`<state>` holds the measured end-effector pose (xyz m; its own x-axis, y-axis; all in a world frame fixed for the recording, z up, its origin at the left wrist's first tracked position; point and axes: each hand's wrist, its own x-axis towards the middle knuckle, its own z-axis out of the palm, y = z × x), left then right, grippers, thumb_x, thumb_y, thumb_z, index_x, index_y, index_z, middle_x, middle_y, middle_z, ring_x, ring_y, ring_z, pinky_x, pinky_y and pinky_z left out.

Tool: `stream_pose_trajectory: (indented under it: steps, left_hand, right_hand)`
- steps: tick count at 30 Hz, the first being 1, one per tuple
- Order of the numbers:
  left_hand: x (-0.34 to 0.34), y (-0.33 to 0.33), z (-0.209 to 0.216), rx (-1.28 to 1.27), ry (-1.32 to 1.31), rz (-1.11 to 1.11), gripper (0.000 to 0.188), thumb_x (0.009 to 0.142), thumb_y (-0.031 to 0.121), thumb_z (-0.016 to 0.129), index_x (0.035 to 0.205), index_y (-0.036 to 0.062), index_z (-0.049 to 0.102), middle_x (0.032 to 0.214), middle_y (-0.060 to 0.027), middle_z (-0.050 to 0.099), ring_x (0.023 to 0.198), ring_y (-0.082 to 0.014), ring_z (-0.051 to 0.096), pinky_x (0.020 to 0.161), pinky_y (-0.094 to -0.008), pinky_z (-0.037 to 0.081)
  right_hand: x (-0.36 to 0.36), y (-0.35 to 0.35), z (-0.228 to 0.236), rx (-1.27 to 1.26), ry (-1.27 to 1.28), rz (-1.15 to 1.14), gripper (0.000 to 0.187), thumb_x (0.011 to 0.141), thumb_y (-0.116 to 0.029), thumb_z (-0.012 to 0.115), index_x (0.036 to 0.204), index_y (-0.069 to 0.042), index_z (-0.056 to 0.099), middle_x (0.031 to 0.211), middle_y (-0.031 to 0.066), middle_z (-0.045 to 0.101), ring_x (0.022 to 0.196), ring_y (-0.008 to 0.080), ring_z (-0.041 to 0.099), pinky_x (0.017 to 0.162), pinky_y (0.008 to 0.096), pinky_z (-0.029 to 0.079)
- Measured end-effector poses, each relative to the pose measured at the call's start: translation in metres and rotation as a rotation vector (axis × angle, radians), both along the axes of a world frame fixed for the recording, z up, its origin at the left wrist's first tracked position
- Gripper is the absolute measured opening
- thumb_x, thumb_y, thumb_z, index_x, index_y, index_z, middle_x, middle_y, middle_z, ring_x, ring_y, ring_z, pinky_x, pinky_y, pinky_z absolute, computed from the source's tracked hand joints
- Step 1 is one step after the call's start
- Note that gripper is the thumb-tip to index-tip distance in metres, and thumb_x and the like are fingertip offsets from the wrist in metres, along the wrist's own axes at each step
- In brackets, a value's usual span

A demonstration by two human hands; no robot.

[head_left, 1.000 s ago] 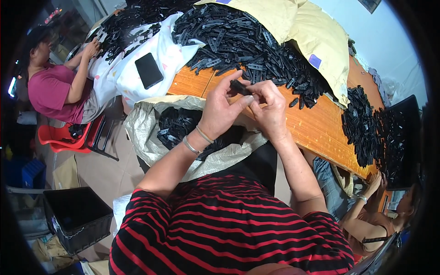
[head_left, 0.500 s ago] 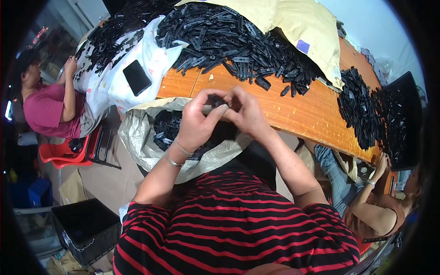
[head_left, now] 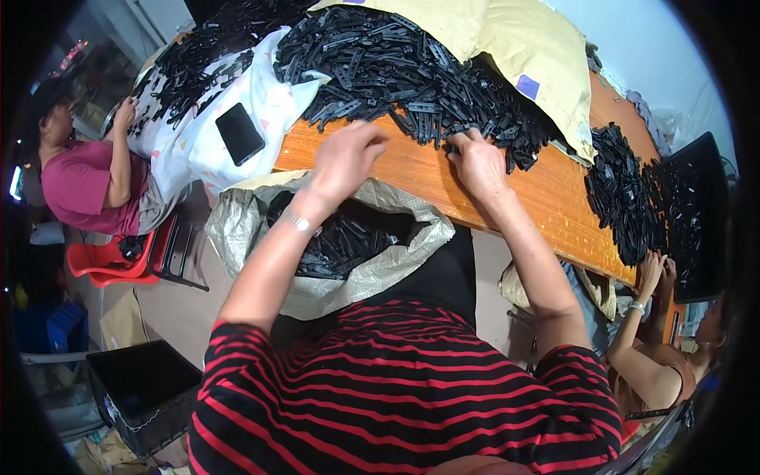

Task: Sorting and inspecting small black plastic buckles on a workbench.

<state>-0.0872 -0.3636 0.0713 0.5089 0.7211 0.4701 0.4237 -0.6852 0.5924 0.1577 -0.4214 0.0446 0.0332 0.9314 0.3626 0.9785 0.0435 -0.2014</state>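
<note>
The right hand [head_left: 481, 168] is at the near side of a big pile of slotted black plastic pieces [head_left: 372, 67], which lies on the wooden table [head_left: 546, 210]. Its fingers are bent down to the edge of the pile and seem to touch one piece there, but I cannot tell if they grip it. The left hand [head_left: 346, 162] hovers farther left, above the near edge of the table and the far rim of the woven sack [head_left: 237, 241]; its fingers are half curled and blurred, so I cannot tell whether something is inside. The sack stands open in front of the person, with more black pieces [head_left: 336, 245] in it. On the left, a dark phone [head_left: 240, 134] lies on a white patterned sheet [head_left: 202, 162], and a yellow paper bag [head_left: 538, 47] partly covers the far right side of the pile. In my judgement, the step in hand is choosing a piece from the edge of the pile. The next move calls for a fine pinch of thumb and fingertips on one piece, because the pieces lie crossed over each other and a neighbour could come along with it.
</note>
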Motion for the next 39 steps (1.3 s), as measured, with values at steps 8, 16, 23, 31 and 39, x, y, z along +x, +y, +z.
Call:
stream_pose_trajectory:
  steps: [8, 16, 23, 31, 39]
  left_hand:
    - [0.054, 0.074, -0.049, 0.431, 0.257, -0.022, 0.015, 0.079, 0.007, 0.065, 0.093, 0.0087, 0.067, 0.082, -0.0116, 0.057, 0.076, -0.0332, 0.061, 0.068, -0.0403, 0.050]
    - [0.049, 0.053, -0.041, 0.095, 0.219, -0.033, 0.007, 0.080, 0.011, 0.065, 0.085, 0.0069, 0.065, 0.081, -0.0119, 0.064, 0.080, -0.0326, 0.063, 0.070, -0.0419, 0.050]
    - [0.048, 0.036, -0.043, -0.261, 0.151, 0.142, 0.015, 0.079, 0.018, 0.068, 0.085, 0.0040, 0.065, 0.094, -0.0166, 0.066, 0.090, -0.0351, 0.063, 0.078, -0.0443, 0.049]
    - [0.057, 0.023, -0.038, -0.062, 0.329, 0.162, 0.018, 0.074, 0.014, 0.071, 0.085, 0.0030, 0.062, 0.087, -0.0158, 0.065, 0.081, -0.0339, 0.064, 0.074, -0.0419, 0.050]
    - [0.043, 0.011, -0.035, -0.721, -0.359, -0.043, 0.026, 0.080, 0.001, 0.066, 0.105, 0.0011, 0.060, 0.085, -0.0050, 0.061, 0.071, -0.0140, 0.064, 0.060, -0.0273, 0.053]
  right_hand:
    - [0.011, 0.006, 0.003, -0.115, -0.091, 0.132, 0.017, 0.076, -0.013, 0.069, 0.089, -0.004, 0.062, 0.091, 0.0186, 0.059, 0.082, 0.0357, 0.063, 0.069, 0.0456, 0.051]
    - [0.025, -0.004, -0.003, -0.123, 0.774, 0.007, 0.024, 0.078, -0.010, 0.076, 0.076, -0.002, 0.053, 0.064, 0.0067, 0.059, 0.058, 0.0147, 0.059, 0.054, 0.0287, 0.047]
    - [0.010, -0.012, -0.016, 0.095, 1.246, 0.084, 0.022, 0.081, -0.001, 0.073, 0.097, 0.006, 0.061, 0.081, 0.0058, 0.062, 0.059, 0.0087, 0.060, 0.053, 0.0211, 0.049]
    - [0.000, -0.047, -0.011, 0.023, 0.226, 0.097, 0.024, 0.075, -0.011, 0.076, 0.095, -0.002, 0.065, 0.081, 0.0126, 0.063, 0.067, 0.0256, 0.062, 0.062, 0.0355, 0.049]
    - [-0.014, -0.042, 0.008, -0.007, 0.412, 0.046, 0.017, 0.079, -0.010, 0.071, 0.092, -0.001, 0.063, 0.082, 0.0089, 0.062, 0.061, 0.0171, 0.061, 0.057, 0.0302, 0.048]
